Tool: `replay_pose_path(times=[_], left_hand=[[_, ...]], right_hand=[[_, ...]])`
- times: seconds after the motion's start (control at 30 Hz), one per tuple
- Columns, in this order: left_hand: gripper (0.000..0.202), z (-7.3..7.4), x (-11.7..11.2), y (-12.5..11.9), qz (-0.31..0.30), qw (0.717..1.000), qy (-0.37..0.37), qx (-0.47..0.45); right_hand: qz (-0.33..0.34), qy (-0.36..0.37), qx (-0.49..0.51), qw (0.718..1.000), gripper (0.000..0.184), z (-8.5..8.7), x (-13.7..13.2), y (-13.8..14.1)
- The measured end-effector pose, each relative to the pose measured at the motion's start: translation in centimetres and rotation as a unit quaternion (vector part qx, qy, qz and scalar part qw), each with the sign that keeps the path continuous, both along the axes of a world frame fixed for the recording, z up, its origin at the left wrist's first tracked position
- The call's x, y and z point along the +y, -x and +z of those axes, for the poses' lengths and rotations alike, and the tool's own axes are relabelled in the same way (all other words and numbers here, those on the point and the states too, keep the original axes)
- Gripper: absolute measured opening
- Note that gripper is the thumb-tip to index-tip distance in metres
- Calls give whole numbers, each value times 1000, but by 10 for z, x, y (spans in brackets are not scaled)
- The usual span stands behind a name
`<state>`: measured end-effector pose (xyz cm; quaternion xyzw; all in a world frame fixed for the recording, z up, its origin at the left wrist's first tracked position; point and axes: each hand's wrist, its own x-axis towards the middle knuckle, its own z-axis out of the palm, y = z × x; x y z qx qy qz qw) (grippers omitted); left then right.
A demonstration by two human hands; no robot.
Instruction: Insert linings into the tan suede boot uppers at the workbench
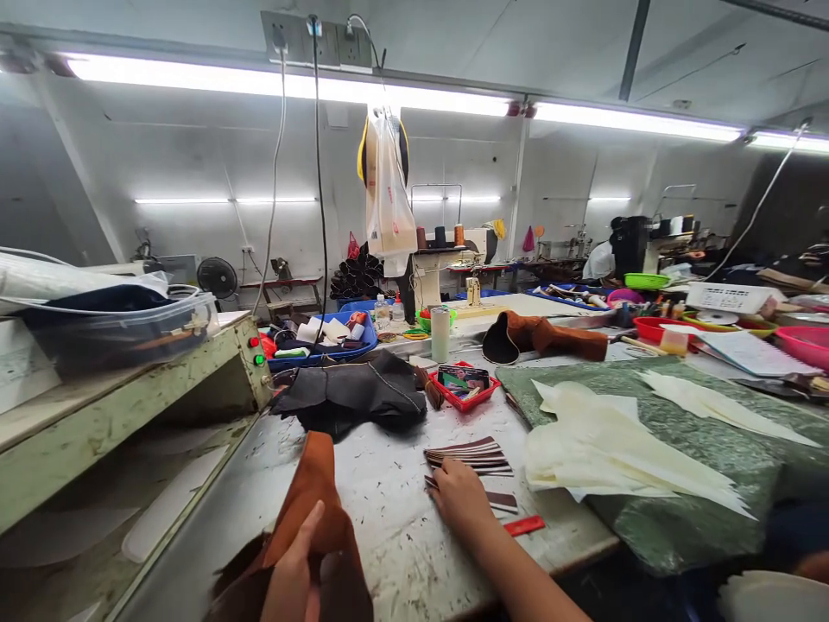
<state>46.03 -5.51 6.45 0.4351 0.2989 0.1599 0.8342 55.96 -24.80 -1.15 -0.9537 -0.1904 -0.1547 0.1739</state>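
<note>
My left hand (296, 561) is closed around a piece of brown leather (315, 484), which looks like a boot upper. Its thumb lies along the outer face, and the other fingers are mostly hidden behind the leather. On the white tabletop, my right hand (461, 497) reaches to a row of thin dark brown strips (476, 453). Its fingertips are pinched at the left end of a brown strip (503, 501) that passes under the hand. Close to the right wrist lies a flat red tool (524, 525), partly covered by the forearm.
Black leather pieces (353, 389) and a small red basket (463, 387) lie beyond the hands. Pale cut sheets (602, 445) rest on a green slab (686, 415) at right. A brown boot upper (544, 337) lies before a sewing machine (453, 268). A machine with buttons (249, 363) stands left.
</note>
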Motion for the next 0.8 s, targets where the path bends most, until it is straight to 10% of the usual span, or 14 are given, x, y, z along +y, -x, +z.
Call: replay_pose_path(times=[0.2, 0.33, 0.5, 0.63, 0.8], left_hand=[[25, -26, -13, 4, -49, 998, 26, -34], [40, -34, -19, 24, -63, 996, 46, 39], [54, -30, -23, 38, -194, 981, -20, 3], [46, -33, -22, 41, -166, 972, -169, 2], [36, -42, -42, 48, -141, 943, -297, -47]], right_hand=[[127, -67, -77, 987, 26, 10, 1, 24], [345, -206, -180, 898, 23, 22, 14, 71], [535, -207, -126, 810, 21, 26, 21, 97], [438, -379, -70, 812, 17, 27, 26, 99], [211, -519, 230, 796, 25, 42, 49, 101]])
